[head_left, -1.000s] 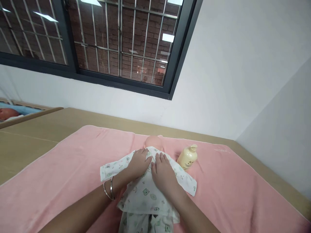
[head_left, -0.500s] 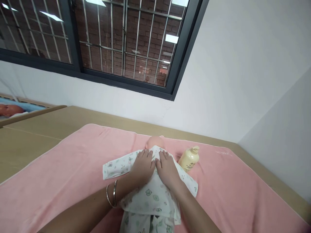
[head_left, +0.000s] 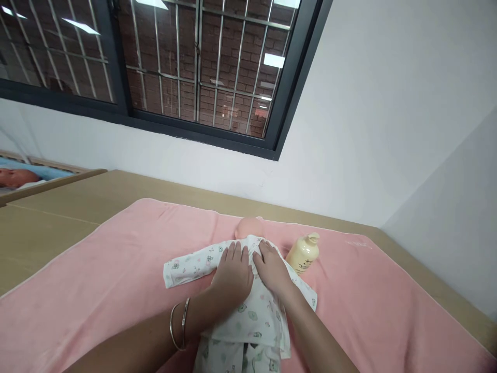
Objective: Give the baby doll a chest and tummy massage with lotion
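Note:
A baby doll lies on a pink blanket (head_left: 357,290), its bald head (head_left: 249,228) toward the wall. It wears a white printed top (head_left: 256,316) with the sleeves spread to both sides, and matching trousers (head_left: 223,357). My left hand (head_left: 233,274), with two silver bangles at the wrist, rests flat on the upper left of the top. My right hand (head_left: 274,267) lies on the upper right of it, fingers extended. Both hands press on cloth and grasp nothing. The doll's own arms and hands are hidden in the sleeves.
A pale yellow pump bottle (head_left: 303,254) stands on the blanket just right of the doll. Wooden boards (head_left: 116,189) border the blanket. At far left another doll (head_left: 17,177) lies on blue cloth behind a wooden rail. A barred window (head_left: 202,67) is in the white wall.
My left hand has slid slightly right and down on the top, its fingers now closer together. My right hand has shifted a little to the right. The bottle has not moved.

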Demonstrator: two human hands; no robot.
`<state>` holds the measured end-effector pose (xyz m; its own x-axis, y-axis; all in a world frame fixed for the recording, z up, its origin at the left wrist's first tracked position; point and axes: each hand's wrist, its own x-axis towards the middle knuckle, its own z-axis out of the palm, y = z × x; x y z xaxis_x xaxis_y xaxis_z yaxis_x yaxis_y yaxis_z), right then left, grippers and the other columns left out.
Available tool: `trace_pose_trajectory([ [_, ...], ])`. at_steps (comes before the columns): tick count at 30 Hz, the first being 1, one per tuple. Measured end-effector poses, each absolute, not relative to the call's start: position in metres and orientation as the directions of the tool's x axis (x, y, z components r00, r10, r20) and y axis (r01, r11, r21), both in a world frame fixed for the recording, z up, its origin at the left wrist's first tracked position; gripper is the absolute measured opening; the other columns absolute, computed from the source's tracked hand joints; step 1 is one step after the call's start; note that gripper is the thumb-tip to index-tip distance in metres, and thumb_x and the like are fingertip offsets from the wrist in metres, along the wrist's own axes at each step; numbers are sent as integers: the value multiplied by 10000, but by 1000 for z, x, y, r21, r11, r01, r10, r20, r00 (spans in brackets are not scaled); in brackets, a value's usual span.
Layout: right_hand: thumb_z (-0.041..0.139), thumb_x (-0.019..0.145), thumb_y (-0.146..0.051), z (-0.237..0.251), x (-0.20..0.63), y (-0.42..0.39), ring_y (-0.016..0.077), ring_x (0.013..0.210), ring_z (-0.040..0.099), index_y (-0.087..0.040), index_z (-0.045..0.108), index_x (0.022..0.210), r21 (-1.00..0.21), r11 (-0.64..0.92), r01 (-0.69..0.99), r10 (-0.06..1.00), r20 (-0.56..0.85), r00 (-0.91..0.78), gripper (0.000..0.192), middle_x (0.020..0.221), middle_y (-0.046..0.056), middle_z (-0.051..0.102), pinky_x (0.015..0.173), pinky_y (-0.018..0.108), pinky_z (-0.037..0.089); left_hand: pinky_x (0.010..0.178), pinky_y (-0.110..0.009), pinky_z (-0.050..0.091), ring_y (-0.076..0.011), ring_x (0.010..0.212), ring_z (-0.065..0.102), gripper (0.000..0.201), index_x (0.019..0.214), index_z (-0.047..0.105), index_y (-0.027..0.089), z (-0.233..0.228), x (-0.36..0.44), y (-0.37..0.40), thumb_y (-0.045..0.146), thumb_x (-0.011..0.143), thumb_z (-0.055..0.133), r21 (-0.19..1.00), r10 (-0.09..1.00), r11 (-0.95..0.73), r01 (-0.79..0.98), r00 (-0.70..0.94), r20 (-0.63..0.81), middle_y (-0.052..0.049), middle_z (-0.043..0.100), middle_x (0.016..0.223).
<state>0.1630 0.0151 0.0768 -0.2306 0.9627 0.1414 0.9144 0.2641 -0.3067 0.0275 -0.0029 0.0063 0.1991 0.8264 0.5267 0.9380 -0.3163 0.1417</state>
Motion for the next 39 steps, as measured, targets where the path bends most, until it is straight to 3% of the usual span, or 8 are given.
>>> trace_pose_trajectory([
  [3, 332, 1053, -250, 75, 152, 5, 326, 1484, 388, -55, 489, 1491, -255, 215, 943, 976, 101, -195, 504, 1573, 208, 456, 1232, 494, 266, 1094, -545, 429, -370, 1305, 563, 417, 1278, 627, 66, 15, 15, 6, 190, 920, 453, 149, 817, -392, 908, 269, 510, -236, 631, 1367],
  [6, 325, 1049, -262, 74, 134, -17, 375, 1550, 244, -63, 357, 1586, -206, 194, 959, 981, 34, -191, 573, 1659, 200, 305, 1247, 562, 212, 997, -497, 498, -311, 1124, 643, 308, 1023, 701, 145, 23, -4, 26, 160, 940, 405, 175, 813, -498, 850, 387, 436, -175, 713, 1168],
  [9, 336, 1042, -270, 74, 126, -30, 371, 1573, 166, -132, 340, 1609, -203, 239, 950, 970, 6, -243, 583, 1690, 146, 248, 1254, 574, 195, 919, -458, 528, -282, 1010, 658, 296, 985, 684, 168, 21, -12, 40, 176, 959, 390, 268, 854, -441, 857, 309, 419, -143, 721, 1041],
  [15, 285, 1068, -372, 72, 147, -5, 304, 1576, 190, -50, 331, 1597, -313, 243, 918, 969, 28, -247, 621, 1675, 182, 271, 1279, 457, 176, 998, -477, 498, -303, 1109, 636, 341, 1202, 623, 114, 10, 1, 34, 257, 998, 389, 349, 858, -346, 871, 144, 493, -162, 706, 1142],
  [18, 303, 1065, -434, 67, 153, 7, 308, 1584, 154, -24, 292, 1603, -321, 212, 923, 977, 48, -207, 677, 1679, 218, 229, 1282, 475, 142, 1024, -471, 486, -299, 1153, 629, 350, 1238, 610, 128, 11, 4, 30, 241, 994, 385, 351, 854, -347, 870, 138, 502, -153, 705, 1174],
  [26, 319, 1064, -431, 59, 154, 8, 295, 1575, 201, -60, 315, 1603, -315, 233, 920, 972, 85, -217, 655, 1668, 189, 288, 1278, 471, 156, 1021, -472, 487, -305, 1179, 617, 362, 1242, 604, 123, 14, 4, 29, 239, 1000, 362, 354, 851, -341, 871, 125, 511, -162, 699, 1203],
  [34, 369, 1056, -423, 62, 164, 19, 296, 1549, 277, -117, 404, 1572, -344, 220, 913, 975, 92, -200, 601, 1632, 151, 387, 1266, 485, 192, 1115, -543, 409, -370, 1348, 526, 445, 1383, 526, 55, 6, 23, 1, 230, 1007, 363, 228, 809, -325, 918, 145, 569, -228, 607, 1398],
  [39, 315, 1061, -346, 66, 152, 2, 319, 1532, 314, -66, 403, 1566, -266, 223, 938, 974, 95, -205, 584, 1621, 182, 394, 1261, 497, 212, 1106, -519, 423, -334, 1309, 562, 401, 1326, 570, 97, 20, 10, 11, 213, 982, 399, 290, 847, -379, 879, 203, 492, -202, 635, 1360],
])
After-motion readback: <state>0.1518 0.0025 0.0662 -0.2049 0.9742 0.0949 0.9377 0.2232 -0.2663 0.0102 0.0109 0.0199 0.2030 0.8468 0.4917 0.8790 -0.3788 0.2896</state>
